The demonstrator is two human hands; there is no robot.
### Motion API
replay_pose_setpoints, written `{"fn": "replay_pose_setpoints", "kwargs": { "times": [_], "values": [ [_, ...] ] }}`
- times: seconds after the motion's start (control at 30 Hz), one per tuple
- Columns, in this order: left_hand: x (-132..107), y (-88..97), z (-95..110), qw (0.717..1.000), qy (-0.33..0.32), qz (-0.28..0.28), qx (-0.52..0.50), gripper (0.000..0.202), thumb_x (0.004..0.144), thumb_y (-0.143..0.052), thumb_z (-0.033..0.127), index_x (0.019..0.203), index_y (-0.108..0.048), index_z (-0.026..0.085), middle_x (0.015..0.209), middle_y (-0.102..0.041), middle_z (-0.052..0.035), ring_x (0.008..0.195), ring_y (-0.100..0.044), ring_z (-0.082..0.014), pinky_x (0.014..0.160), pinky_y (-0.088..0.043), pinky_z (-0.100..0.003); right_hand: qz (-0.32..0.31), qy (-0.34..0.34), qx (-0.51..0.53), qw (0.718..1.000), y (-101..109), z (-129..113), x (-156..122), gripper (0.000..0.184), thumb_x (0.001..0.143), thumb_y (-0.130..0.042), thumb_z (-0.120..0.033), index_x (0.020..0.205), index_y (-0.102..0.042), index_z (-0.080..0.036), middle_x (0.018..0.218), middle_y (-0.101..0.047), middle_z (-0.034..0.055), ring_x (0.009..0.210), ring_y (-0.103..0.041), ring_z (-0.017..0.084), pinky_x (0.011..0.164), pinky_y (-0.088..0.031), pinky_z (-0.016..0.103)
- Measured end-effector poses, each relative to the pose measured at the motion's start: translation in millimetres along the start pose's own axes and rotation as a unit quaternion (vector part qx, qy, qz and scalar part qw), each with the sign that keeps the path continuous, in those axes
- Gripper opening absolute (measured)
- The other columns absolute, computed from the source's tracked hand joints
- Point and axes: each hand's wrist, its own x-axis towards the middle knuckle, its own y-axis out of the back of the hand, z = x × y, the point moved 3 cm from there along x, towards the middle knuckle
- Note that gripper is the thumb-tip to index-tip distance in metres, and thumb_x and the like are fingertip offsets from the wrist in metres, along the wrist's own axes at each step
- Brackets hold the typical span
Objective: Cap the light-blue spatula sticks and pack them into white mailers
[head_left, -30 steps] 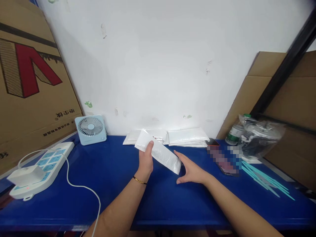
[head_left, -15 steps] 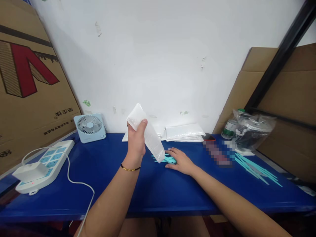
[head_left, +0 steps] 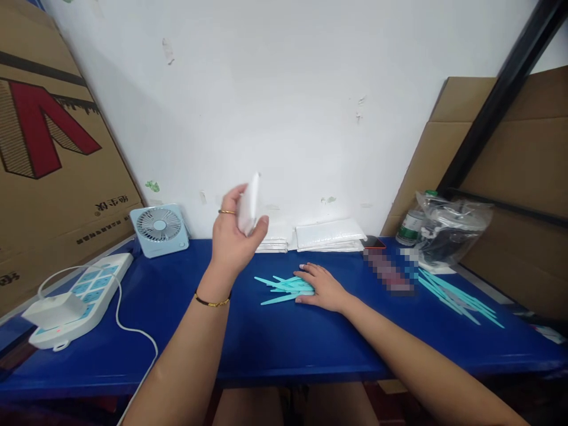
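Raised above the table, my left hand [head_left: 233, 231] is closed around a white plastic pouch [head_left: 249, 204], which appears nearly edge-on and slightly blurred. A loose pile of thin turquoise sticks [head_left: 284, 286] lies on the blue table, its left ends fanned out. My right hand [head_left: 323, 288] rests on the pile's right end, with the thumb on the near side and the fingers over the far side; the palm hides those ends. Behind the hands, flat white padded envelopes [head_left: 329, 235] are stacked against the wall.
On the left stand a small blue fan [head_left: 160, 229] and a power strip [head_left: 84, 299] with a plugged-in white adapter and cable. More turquoise sticks [head_left: 461, 299], a bottle [head_left: 409, 228] and a clear plastic bag [head_left: 455, 234] are at the right. Cardboard [head_left: 57, 136] flanks the blue table [head_left: 310, 349].
My left hand has moved left and turned the pouch from a long slanting view to edge-on, away from the sticks. More of the pile shows and looks spread out. My right hand stays in place.
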Motion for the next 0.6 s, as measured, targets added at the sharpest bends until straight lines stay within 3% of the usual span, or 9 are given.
{"fn": "replay_pose_setpoints", "kwargs": {
  "times": [0.07,0.13,0.2,0.27,0.33,0.4,0.5,0.6],
  "values": [
    [-9,-6.0,-32,0.988,0.024,-0.076,0.136,0.063,0.067,-0.071,0.031,0.125,-0.048,0.023,0.115,-0.058,-0.0066,0.112,-0.051,-0.0298,0.103,-0.031,-0.042,0.017,0.005,0.005,1.000,6,0,0,0.071,0.076,-0.052,-0.065,0.137,-0.041,-0.030,0.142,-0.039,0.0077,0.133,-0.028,0.032,0.110,-0.017,0.052],
    [-24,-9.8,-68,0.950,0.074,-0.148,0.266,0.066,0.066,-0.069,0.034,0.127,-0.047,0.022,0.114,-0.060,-0.0107,0.111,-0.052,-0.0327,0.102,-0.029,-0.045,0.065,-0.008,0.011,0.998,18,6,1,0.055,0.086,-0.044,-0.056,0.133,-0.046,-0.029,0.138,-0.044,0.0068,0.131,-0.033,0.028,0.109,-0.019,0.050],
    [-41,-11.4,-101,0.901,0.128,-0.234,0.342,0.070,0.065,-0.068,0.041,0.128,-0.047,0.021,0.114,-0.060,-0.0140,0.112,-0.052,-0.0347,0.102,-0.026,-0.049,0.109,-0.035,0.022,0.993,34,18,4,0.041,0.090,-0.039,-0.046,0.121,-0.057,-0.026,0.130,-0.052,0.0080,0.124,-0.042,0.026,0.103,-0.030,0.046],
    [-57,-13.5,-122,0.862,0.160,-0.323,0.356,0.086,0.056,-0.073,0.050,0.131,-0.044,0.022,0.123,-0.056,-0.0166,0.118,-0.046,-0.0377,0.103,-0.020,-0.054,0.099,-0.055,0.040,0.993,47,32,9,0.031,0.089,-0.044,-0.037,0.106,-0.065,-0.023,0.115,-0.059,0.0088,0.110,-0.052,0.024,0.091,-0.042,0.040],
    [-66,-18.1,-131,0.851,0.168,-0.363,0.340,0.090,0.055,-0.071,0.057,0.133,-0.042,0.023,0.133,-0.048,-0.0170,0.123,-0.040,-0.0382,0.103,-0.018,-0.055,0.035,-0.056,0.063,0.996,53,44,15,0.022,0.082,-0.053,-0.031,0.097,-0.067,-0.022,0.103,-0.063,0.0070,0.096,-0.058,0.022,0.081,-0.046,0.035],
    [-69,-28.5,-130,0.858,0.167,-0.375,0.310,0.076,0.065,-0.063,0.060,0.129,-0.046,0.024,0.131,-0.051,-0.0147,0.121,-0.044,-0.0348,0.101,-0.023,-0.050,-0.022,-0.047,0.072,0.996,54,51,20,0.018,0.075,-0.059,-0.026,0.091,-0.068,-0.021,0.096,-0.064,0.0054,0.087,-0.059,0.021,0.076,-0.046,0.032],
    [-73,-55.3,-122,0.858,0.159,-0.420,0.248,0.048,0.075,-0.054,0.056,0.111,-0.060,0.024,0.106,-0.065,-0.0084,0.101,-0.058,-0.0263,0.092,-0.034,-0.038,-0.050,-0.055,0.072,0.995,49,55,25,0.014,0.069,-0.063,-0.021,0.082,-0.068,-0.019,0.087,-0.063,0.0049,0.077,-0.058,0.018,0.069,-0.045,0.029],
    [-79,-81.0,-117,0.847,0.118,-0.466,0.227,0.029,0.075,-0.057,0.045,0.093,-0.066,0.024,0.085,-0.067,-0.0032,0.084,-0.061,-0.0211,0.087,-0.035,-0.033,-0.063,-0.069,0.119,0.989,41,58,24,0.013,0.068,-0.064,-0.022,0.079,-0.066,-0.017,0.079,-0.061,0.0032,0.069,-0.056,0.015,0.061,-0.043,0.025]
  ]
}}
